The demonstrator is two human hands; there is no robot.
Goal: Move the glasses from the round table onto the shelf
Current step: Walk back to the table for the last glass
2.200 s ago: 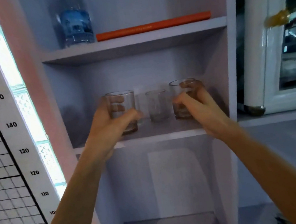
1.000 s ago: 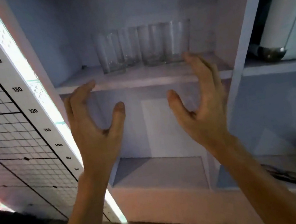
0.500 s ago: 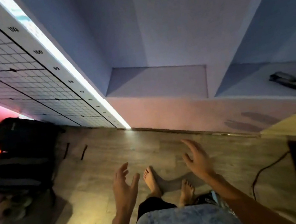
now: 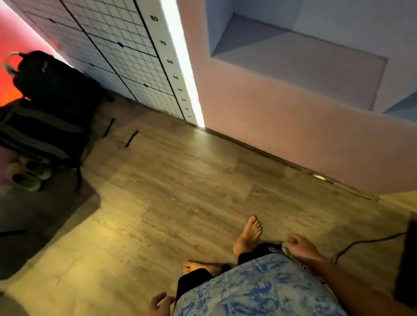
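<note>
Facing wood floor (image 4: 170, 194) | bags (image 4: 44, 110) (seemingly two) | left hand (image 4: 157, 314), right hand (image 4: 302, 248) loose

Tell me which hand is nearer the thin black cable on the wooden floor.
Right. The right hand hangs close to the thin black cable; the left hand is on the far side of the blue patterned shirt.

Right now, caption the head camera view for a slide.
Looking down: left hand and right hand hang empty above bare feet on wooden floor, black backpacks at far left.
</note>
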